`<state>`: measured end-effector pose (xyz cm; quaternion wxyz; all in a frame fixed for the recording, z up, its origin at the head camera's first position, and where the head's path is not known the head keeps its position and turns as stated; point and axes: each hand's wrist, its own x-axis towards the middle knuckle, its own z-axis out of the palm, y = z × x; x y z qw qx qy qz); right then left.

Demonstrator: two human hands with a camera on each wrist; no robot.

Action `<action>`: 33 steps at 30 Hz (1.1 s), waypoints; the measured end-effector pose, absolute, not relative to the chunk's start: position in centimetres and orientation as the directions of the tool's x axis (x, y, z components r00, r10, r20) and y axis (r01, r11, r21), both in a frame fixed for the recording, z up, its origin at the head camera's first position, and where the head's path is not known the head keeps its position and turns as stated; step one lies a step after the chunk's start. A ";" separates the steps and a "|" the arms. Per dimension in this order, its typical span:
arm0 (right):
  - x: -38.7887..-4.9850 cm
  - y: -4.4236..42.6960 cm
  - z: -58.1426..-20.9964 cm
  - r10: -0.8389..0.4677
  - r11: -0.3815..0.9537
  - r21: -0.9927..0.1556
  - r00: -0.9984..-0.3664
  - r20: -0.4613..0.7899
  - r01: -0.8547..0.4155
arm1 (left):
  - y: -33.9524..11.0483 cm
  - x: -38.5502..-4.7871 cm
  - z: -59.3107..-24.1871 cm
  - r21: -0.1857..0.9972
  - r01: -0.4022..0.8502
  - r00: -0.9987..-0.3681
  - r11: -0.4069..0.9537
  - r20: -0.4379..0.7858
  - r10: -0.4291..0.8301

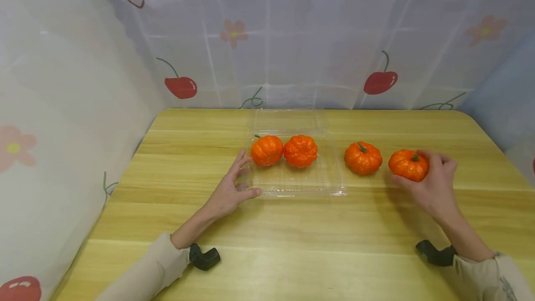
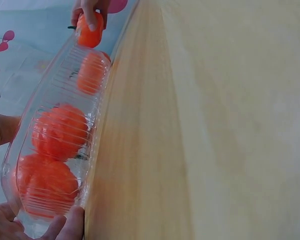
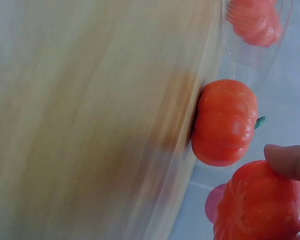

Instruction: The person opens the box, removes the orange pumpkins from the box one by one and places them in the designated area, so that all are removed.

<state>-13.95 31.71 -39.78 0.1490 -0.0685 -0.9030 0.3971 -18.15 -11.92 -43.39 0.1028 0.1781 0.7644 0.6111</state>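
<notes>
My right hand (image 1: 436,180) grips a small orange pumpkin (image 1: 407,165) with a green stem, thumb and fingers on its sides. In the right wrist view, this held pumpkin (image 3: 262,202) appears raised off the table. Just left of it, another pumpkin (image 1: 362,158) sits on the table. A clear plastic clamshell box (image 1: 301,182) lies with its lid back, two pumpkins side by side inside: one (image 1: 266,150) with its stem visible, the other (image 1: 300,151) showing no stem. Around the box's front left corner, my left hand (image 1: 227,194) rests with fingers and thumb spread apart.
The wooden table (image 1: 284,254) reaches back to a patterned cloth (image 1: 292,45) with cherries, hearts and flowers. Behind the box base lies its transparent lid (image 1: 288,120). Dark devices (image 1: 204,258) sit at both wrists. More cloth hangs along the left and right sides.
</notes>
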 end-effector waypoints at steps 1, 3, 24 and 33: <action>-14.1 31.8 -39.8 0.234 0.678 -0.735 -0.948 0.216 0.000 | -11.9 -18.1 -43.4 0.971 0.146 -0.915 0.187 0.061 0.399; -14.4 32.0 -39.8 0.221 0.683 -0.730 -0.953 0.207 0.000 | -11.9 -18.1 -43.3 0.971 0.146 -0.915 0.187 0.061 0.399; -17.0 33.6 -41.4 0.122 0.762 -0.648 -0.979 0.165 -0.014 | -11.9 -18.1 -43.4 0.966 0.146 -0.918 0.215 0.051 0.394; -17.3 33.7 -41.4 0.094 0.762 -0.648 -0.992 0.089 0.014 | -12.0 -18.2 -43.4 0.966 0.148 -0.917 0.212 0.053 0.396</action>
